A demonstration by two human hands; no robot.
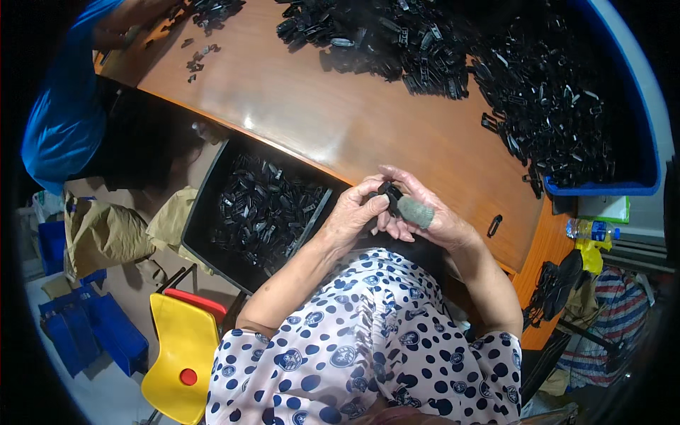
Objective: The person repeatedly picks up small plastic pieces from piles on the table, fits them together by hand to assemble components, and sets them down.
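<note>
Both hands meet in front of my body, just over the near edge of the table. My left hand [352, 214] pinches a small black plastic buckle piece [387, 191] between thumb and fingers. Cupped around the same piece from the other side is my right hand [435, 212], its fingers curled in; a grey-green knitted cover [415, 212] sits on one digit. The fingers partly hide the black piece, so its full shape does not show. A single black buckle piece [494, 226] lies alone on the table to the right of my hands.
The brown table [340, 120] bears heaps of black plastic pieces [425, 53], some spilling from a blue bin [641, 188]. A black crate [205, 244] of similar pieces stands at left. A blue-sleeved person [64, 120] works far left. A yellow chair [180, 347] and water bottle [591, 230] stand nearby.
</note>
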